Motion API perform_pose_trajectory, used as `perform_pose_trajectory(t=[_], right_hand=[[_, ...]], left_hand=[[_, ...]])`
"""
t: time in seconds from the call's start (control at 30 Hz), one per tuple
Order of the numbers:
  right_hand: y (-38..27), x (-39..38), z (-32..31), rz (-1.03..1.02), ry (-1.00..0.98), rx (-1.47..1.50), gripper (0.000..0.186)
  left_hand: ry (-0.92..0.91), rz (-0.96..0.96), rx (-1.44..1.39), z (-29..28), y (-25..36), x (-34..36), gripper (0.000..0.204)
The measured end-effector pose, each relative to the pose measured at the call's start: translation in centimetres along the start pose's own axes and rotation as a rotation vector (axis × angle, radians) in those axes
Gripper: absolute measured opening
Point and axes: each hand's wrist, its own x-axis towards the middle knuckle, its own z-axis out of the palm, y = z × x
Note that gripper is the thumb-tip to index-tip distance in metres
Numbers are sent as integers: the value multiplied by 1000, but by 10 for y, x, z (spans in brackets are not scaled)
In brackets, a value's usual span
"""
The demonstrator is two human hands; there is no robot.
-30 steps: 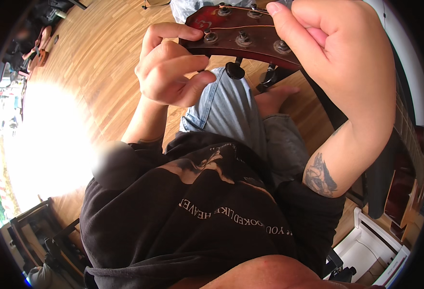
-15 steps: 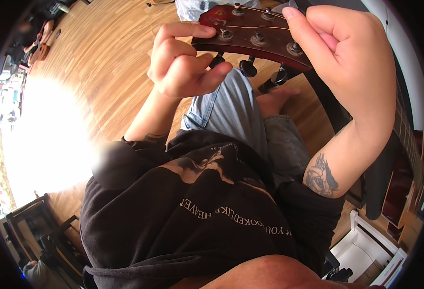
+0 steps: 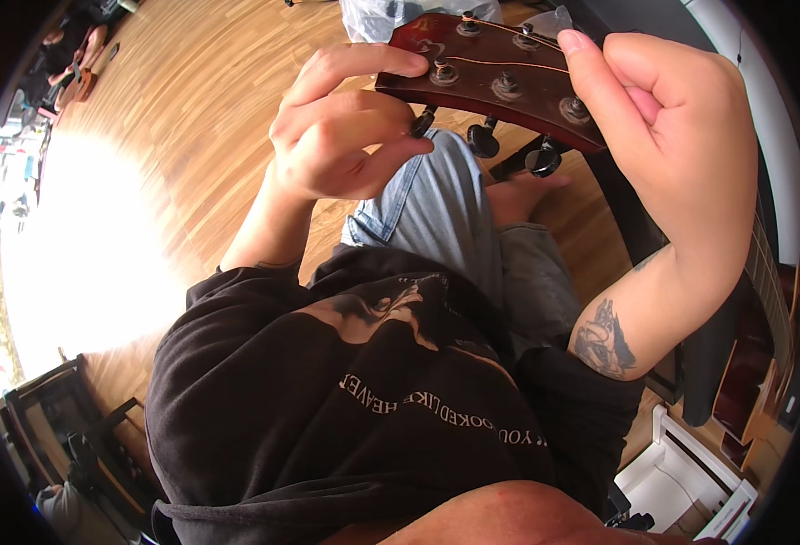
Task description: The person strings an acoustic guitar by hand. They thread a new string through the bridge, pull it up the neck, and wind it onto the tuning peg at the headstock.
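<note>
Sitting over a sunlit wooden floor point(image 3: 191, 118), left hand point(image 3: 336, 136) pinches a tuning peg point(image 3: 422, 121) on the guitar headstock point(image 3: 500, 77). Right hand point(image 3: 672, 145) curls closed around the headstock's end, and glare washes out the floor at the left.

I count one guitar headstock point(image 3: 500, 77), dark red. On its face I see five tuning posts: two along the far edge, three along the near edge. Below the near edge I can make out three black tuner knobs; the left hand point(image 3: 345, 136) covers part of the first, so I cannot rule out more behind it. Two strings point(image 3: 509, 64) show, thin and coppery. Two hands are on the headstock, the left and the right hand point(image 3: 672, 136).
</note>
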Motion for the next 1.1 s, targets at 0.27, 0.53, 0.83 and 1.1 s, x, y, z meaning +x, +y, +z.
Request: perform_pose_trajectory(t=[0.27,0.53,0.83,1.1], right_hand=[[1,0,3,-20,8,31,48],[2,0,4,61,-89,-44,48],[-1,-1,3,18,20,23,47],[-1,0,4,-1,23,32,47]], left_hand=[[-41,61,95,-4,4,13,26],[0,156,9,-1,-10,20,32],[95,159,109,8,-8,13,44],[240,61,190,29,6,8,44]])
